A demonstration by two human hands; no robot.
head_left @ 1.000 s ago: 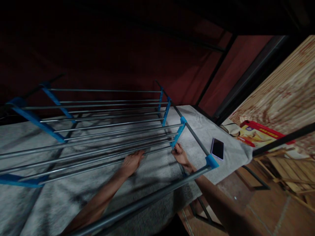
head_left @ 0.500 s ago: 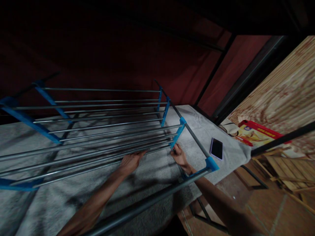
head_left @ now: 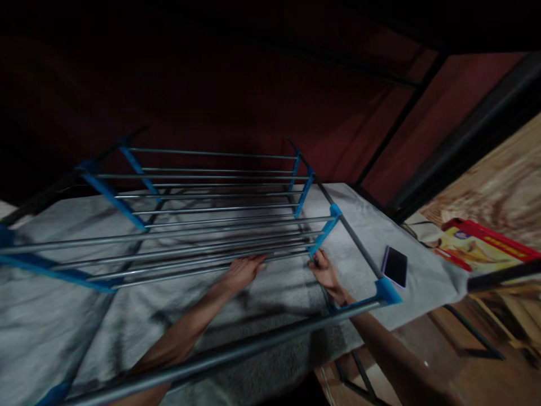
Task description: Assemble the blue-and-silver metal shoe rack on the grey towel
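A rack of grey metal tubes [head_left: 203,248] and blue plastic brackets [head_left: 326,231] lies on its side over a grey cloth. My left hand [head_left: 244,272] is closed on the lowest tube of a middle shelf, towards its right end. At that shelf's right side, my right hand [head_left: 326,270] has its fingers bent around the lower end of the blue bracket, where the tube meets it. Its fingertips are partly hidden. Both forearms pass beneath the thick near tube [head_left: 253,345], which crosses in front of me.
A phone [head_left: 395,266] lies on the cloth [head_left: 359,208] right of the rack. Beyond the table's right edge is a red and yellow package [head_left: 486,248]. A dark red wall [head_left: 236,90] stands behind, with a black metal frame [head_left: 393,124] at the right.
The view has swung left, so rack, phone and hands appear further right. Both hands keep about the same places on the rack.
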